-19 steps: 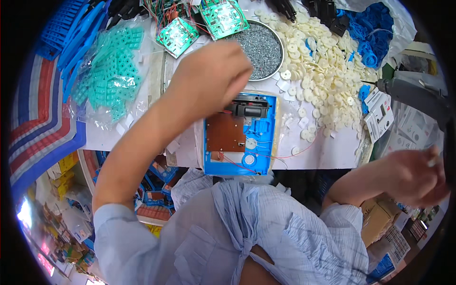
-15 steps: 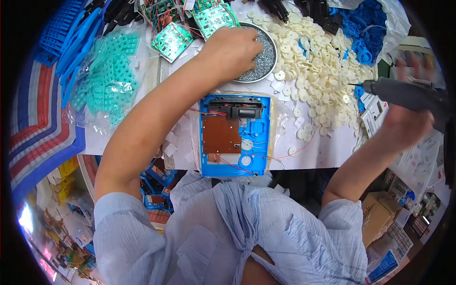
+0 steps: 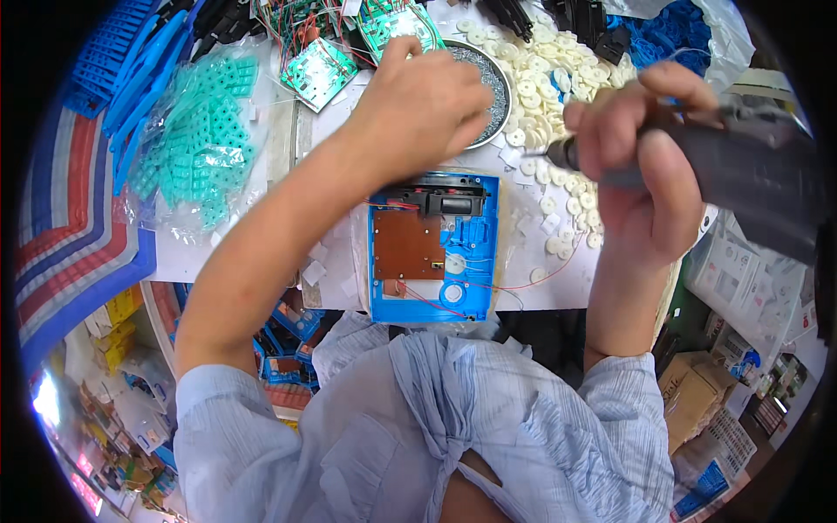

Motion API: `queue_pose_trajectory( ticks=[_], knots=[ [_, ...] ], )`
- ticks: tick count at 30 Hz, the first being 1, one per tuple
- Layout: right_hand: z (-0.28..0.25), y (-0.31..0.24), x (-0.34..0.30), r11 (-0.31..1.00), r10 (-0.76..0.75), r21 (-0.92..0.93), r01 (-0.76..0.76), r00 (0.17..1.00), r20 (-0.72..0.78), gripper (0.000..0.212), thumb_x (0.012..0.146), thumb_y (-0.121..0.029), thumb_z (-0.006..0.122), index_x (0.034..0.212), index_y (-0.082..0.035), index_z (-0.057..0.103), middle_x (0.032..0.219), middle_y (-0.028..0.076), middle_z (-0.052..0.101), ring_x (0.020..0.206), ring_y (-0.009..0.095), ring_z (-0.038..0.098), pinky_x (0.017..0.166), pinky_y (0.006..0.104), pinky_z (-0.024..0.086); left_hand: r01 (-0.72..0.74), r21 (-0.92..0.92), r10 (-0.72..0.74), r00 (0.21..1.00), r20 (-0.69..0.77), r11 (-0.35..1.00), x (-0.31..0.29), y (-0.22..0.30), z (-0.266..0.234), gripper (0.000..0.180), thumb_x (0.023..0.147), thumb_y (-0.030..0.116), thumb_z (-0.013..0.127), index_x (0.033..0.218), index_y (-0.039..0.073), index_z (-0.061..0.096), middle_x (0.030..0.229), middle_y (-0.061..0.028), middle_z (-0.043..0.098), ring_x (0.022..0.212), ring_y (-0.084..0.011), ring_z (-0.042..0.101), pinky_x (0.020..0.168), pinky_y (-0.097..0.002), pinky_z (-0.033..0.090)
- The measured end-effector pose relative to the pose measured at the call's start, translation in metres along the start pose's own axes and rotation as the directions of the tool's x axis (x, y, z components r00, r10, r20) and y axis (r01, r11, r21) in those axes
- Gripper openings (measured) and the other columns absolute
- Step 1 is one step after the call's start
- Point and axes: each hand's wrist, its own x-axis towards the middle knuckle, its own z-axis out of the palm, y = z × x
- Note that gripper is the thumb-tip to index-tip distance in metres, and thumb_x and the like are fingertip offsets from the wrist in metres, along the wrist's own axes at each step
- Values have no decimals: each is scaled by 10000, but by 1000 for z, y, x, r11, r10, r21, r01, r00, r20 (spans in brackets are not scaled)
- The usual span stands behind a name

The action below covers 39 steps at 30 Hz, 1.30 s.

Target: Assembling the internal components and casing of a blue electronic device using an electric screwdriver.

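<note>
My left hand (image 3: 423, 109) hovers at the near left side of a round dish of small metal screws (image 3: 482, 65). Its fingers are curled inward, and whatever they may pinch is hidden. On the right, my right hand (image 3: 649, 166) is wrapped round a dark grey electric screwdriver (image 3: 741, 179), whose thin bit points left. In front of me lies an open blue plastic casing (image 3: 478, 296). Fitted inside it are a brown circuit board (image 3: 405, 248), a black mechanism (image 3: 453, 204) along the far edge and thin red wires.
Many cream plastic discs (image 3: 545, 100) are heaped right of the dish. Green circuit boards (image 3: 318, 74) with wires lie at the back. A clear bag of turquoise parts (image 3: 209, 148) sits at left, beside blue plastic pieces (image 3: 144, 78). Blue parts (image 3: 676, 35) lie at the far right.
My right hand has swung the screwdriver leftward, nearer the middle of the table. My left hand has pulled back slightly toward me from over the screw dish.
</note>
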Motion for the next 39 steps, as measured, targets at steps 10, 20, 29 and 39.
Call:
queue_pose_trajectory(
  ticks=[10,20,29,39],
  knots=[
    [26,-23,-6,967,41,238,-96,973,226,336,918,-322,682,1136,-168,478,723,-31,555,583,122,494,684,342,470,176,-395,-191,982,1,902,-52,62,-34,96,811,158,764,892,142,714,860,22,687,860,-176,626,938,-428,339],
    [27,-22,-8,972,43,215,-91,974,220,325,922,-321,662,1131,-164,470,719,-32,545,584,115,496,672,338,465,157,-356,-198,977,-81,921,-53,63,-32,123,767,164,789,850,144,702,874,37,685,843,-167,622,916,-438,331],
    [34,18,-22,983,89,160,-85,996,-18,296,950,-251,672,1094,-99,463,709,9,503,593,138,462,666,368,463,259,-68,-257,966,42,963,-76,69,-27,324,758,282,815,1037,147,719,1106,46,682,1026,-180,594,1055,-545,252],
    [34,37,-29,975,48,-224,-16,989,137,271,960,-159,684,930,-78,427,655,47,522,562,140,486,591,338,465,281,-89,-283,959,-12,956,-80,73,-18,289,705,237,825,963,144,735,1044,56,672,1048,-170,583,1076,-575,250]
  ],
)
